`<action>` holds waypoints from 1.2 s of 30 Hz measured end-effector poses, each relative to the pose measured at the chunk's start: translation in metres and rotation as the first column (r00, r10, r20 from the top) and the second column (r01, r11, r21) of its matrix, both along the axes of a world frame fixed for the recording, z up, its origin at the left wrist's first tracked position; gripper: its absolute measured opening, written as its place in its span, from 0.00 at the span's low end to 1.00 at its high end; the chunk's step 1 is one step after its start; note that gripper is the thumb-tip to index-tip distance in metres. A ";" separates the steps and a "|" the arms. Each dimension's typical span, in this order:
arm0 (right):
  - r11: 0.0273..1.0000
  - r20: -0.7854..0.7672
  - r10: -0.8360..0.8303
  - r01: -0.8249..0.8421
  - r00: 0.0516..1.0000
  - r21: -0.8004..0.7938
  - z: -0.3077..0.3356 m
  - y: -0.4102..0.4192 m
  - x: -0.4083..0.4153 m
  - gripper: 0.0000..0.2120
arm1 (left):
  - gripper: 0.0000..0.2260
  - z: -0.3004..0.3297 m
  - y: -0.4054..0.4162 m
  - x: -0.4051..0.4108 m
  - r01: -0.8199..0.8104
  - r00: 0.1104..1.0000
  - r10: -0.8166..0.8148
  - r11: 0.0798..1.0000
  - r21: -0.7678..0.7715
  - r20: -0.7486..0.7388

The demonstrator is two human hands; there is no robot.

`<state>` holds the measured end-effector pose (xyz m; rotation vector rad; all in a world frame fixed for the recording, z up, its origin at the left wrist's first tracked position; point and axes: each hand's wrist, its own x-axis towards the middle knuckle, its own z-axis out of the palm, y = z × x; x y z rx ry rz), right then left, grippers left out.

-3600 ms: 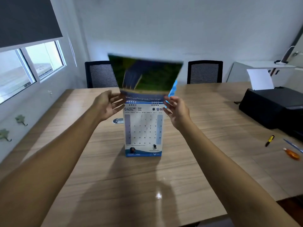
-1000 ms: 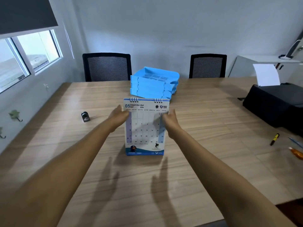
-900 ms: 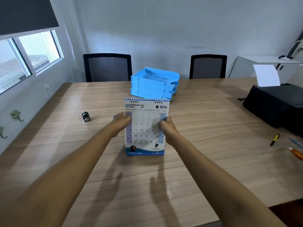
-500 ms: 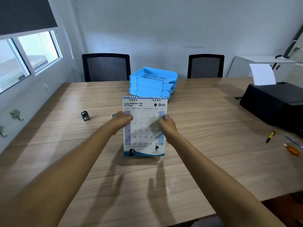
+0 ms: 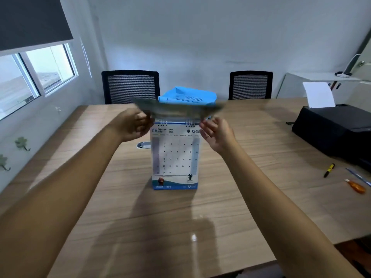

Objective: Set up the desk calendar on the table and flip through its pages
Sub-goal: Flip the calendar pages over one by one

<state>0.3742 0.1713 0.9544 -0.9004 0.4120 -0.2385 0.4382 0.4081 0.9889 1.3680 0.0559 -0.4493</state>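
The white-and-blue desk calendar (image 5: pixel 174 157) stands upright in the middle of the wooden table (image 5: pixel 140 227), showing the page headed 06. One page (image 5: pixel 178 109) is lifted on the spiral binding and lies roughly level above the calendar's top, blurred with motion. My left hand (image 5: pixel 128 127) pinches that page's left edge. My right hand (image 5: pixel 218 135) is just under its right edge with fingers spread; whether it touches the page is unclear.
Blue stacked paper trays (image 5: pixel 188 97) sit behind the calendar, partly hidden by the lifted page. A black printer (image 5: pixel 337 129) is at the right, with a marker (image 5: pixel 329 170) and an orange tool (image 5: pixel 355 186) near it. Two black chairs (image 5: pixel 130 86) face the far edge.
Both hands have risen from the calendar's sides to its top, lifting the 05 page up and back. The 06 page now shows.
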 end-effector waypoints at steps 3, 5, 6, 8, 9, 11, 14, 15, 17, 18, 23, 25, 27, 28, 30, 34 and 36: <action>0.973 0.022 -0.022 0.027 1.000 -0.231 0.001 0.008 0.013 0.15 | 0.17 -0.003 -0.011 0.007 -0.056 0.996 0.057 0.998 -0.015 0.073; 0.758 0.041 -0.046 0.061 0.998 -0.649 -0.006 0.015 0.016 0.17 | 0.16 -0.011 -0.025 0.008 -0.116 0.956 0.036 0.958 0.262 0.292; 0.583 0.070 -0.006 0.060 0.998 -0.810 -0.011 0.018 0.018 0.17 | 0.17 -0.016 -0.029 0.010 -0.169 0.918 -0.004 0.901 0.400 0.397; 0.193 0.009 0.043 0.000 0.999 -0.981 -0.026 0.017 0.024 0.20 | 0.18 -0.027 -0.033 0.015 -0.230 0.821 -0.184 0.760 0.608 0.541; 0.024 -0.060 0.022 -0.061 0.998 -0.998 -0.031 0.015 0.027 0.23 | 0.19 -0.034 -0.032 0.018 -0.246 0.769 -0.288 0.691 0.680 0.570; -0.145 -0.186 -0.018 -0.187 0.982 -0.972 -0.037 0.013 0.030 0.27 | 0.22 -0.046 -0.031 0.027 -0.285 0.695 -0.435 0.564 0.775 0.572; -0.169 -0.254 -0.036 -0.256 0.967 -0.952 -0.044 0.011 0.031 0.29 | 0.25 -0.057 -0.030 0.033 -0.282 0.703 -0.524 0.416 0.865 0.481; -0.162 -0.259 -0.029 -0.260 0.966 -0.952 -0.044 0.011 0.032 0.29 | 0.26 -0.057 -0.031 0.033 -0.269 0.711 -0.525 0.412 0.871 0.468; -0.128 -0.257 -0.006 -0.256 0.966 -0.958 -0.046 0.011 0.034 0.29 | 0.25 -0.056 -0.032 0.031 -0.234 0.733 -0.482 0.484 0.843 0.480; -0.081 -0.235 0.018 -0.233 0.972 -0.969 -0.048 0.010 0.037 0.30 | 0.24 -0.054 -0.033 0.027 -0.216 0.756 -0.429 0.550 0.807 0.494; 0.535 -0.125 0.076 -0.146 0.989 -0.832 -0.052 0.019 0.032 0.30 | 0.20 -0.055 -0.030 0.015 -0.211 0.936 -0.013 0.777 0.593 0.351; 0.719 -0.194 0.067 -0.182 0.979 -0.670 -0.054 0.020 0.030 0.27 | 0.24 -0.058 -0.025 0.014 -0.138 0.984 0.066 0.873 0.468 0.166; 0.778 -0.275 0.093 -0.242 0.957 -0.579 -0.057 0.018 0.029 0.25 | 0.30 -0.061 -0.020 0.013 -0.053 0.998 0.032 0.928 0.369 0.063; 0.798 -0.294 0.103 -0.255 0.950 -0.547 -0.060 0.016 0.029 0.25 | 0.32 -0.062 -0.019 0.013 -0.020 0.999 0.003 0.935 0.353 0.049; 0.833 -0.310 0.117 -0.263 0.943 -0.486 -0.066 0.012 0.032 0.28 | 0.34 -0.064 -0.017 0.010 -0.004 0.998 -0.015 0.937 0.350 0.053; 0.859 -0.323 0.138 -0.275 0.936 -0.432 -0.067 0.015 0.039 0.32 | 0.33 -0.062 -0.012 0.002 -0.047 0.997 0.023 0.935 0.352 0.074; 0.858 -0.316 0.149 -0.281 0.937 -0.429 -0.067 0.021 0.041 0.31 | 0.33 -0.059 -0.007 -0.003 -0.071 0.994 0.037 0.927 0.368 0.099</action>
